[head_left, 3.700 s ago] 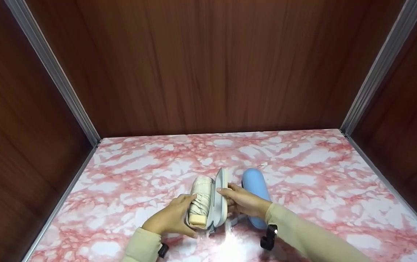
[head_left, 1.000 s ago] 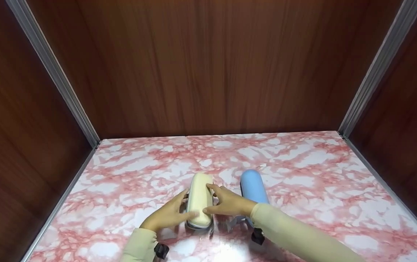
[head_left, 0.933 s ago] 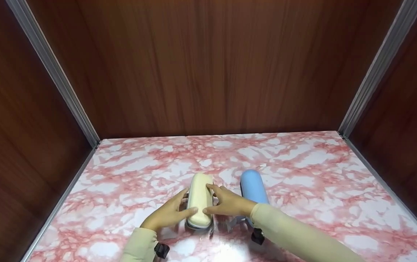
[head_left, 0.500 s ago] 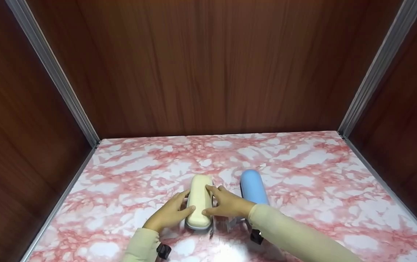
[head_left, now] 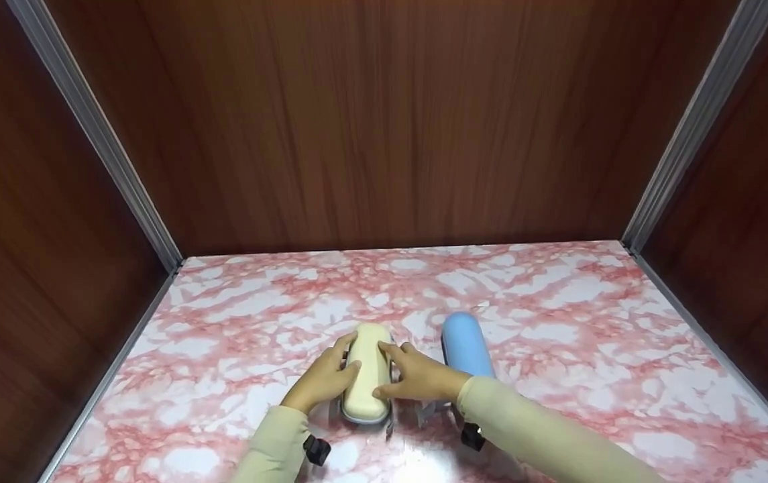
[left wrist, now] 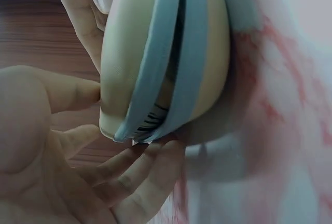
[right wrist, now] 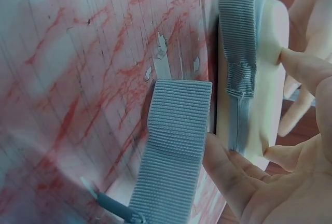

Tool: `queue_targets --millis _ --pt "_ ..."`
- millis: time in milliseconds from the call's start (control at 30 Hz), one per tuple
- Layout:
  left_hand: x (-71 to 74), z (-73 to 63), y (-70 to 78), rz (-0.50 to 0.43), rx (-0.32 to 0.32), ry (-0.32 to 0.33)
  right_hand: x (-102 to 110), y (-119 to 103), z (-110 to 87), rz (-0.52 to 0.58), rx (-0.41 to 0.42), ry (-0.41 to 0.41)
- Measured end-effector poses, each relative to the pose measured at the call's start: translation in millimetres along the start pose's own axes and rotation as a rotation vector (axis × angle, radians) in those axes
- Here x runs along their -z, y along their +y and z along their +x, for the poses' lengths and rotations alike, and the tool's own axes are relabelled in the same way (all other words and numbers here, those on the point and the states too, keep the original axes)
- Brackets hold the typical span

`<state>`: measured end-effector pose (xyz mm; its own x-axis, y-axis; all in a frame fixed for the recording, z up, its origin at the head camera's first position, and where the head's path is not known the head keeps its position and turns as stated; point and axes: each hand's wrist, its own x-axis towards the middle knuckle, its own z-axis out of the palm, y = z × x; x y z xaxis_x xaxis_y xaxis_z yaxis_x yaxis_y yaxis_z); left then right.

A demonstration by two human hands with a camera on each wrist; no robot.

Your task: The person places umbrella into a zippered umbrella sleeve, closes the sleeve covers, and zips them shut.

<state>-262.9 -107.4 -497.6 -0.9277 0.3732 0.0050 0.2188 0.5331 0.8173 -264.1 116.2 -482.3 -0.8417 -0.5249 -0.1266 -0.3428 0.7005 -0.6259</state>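
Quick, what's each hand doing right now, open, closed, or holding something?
Left hand: holding the left side of the cream case.
Right hand: holding the right side of the cream case.

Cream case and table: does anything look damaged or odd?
Yes. The cream case gapes along its grey rim in the left wrist view, so it isn't fully closed. The tabletop shows pale, chipped-looking patches in the right wrist view.
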Motion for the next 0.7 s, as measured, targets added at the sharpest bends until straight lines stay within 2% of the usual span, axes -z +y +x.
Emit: queue_targets --millis 133,367,700 --pt "-1.7 3.8 1.5 0.059 0.046 -0.015 0.6 0.8 -0.3 -0.006 0.01 -0.002" --pt "-1.2 4.7 7.2 0.132 0.022 -0.01 2.7 0.3 -1.8 -0.016 0.023 0.005" --pt "-0.8 0.9 9.1 0.089 0.032 -0.055 6.3 2.8 -0.1 -0.011 0.045 -0.02"
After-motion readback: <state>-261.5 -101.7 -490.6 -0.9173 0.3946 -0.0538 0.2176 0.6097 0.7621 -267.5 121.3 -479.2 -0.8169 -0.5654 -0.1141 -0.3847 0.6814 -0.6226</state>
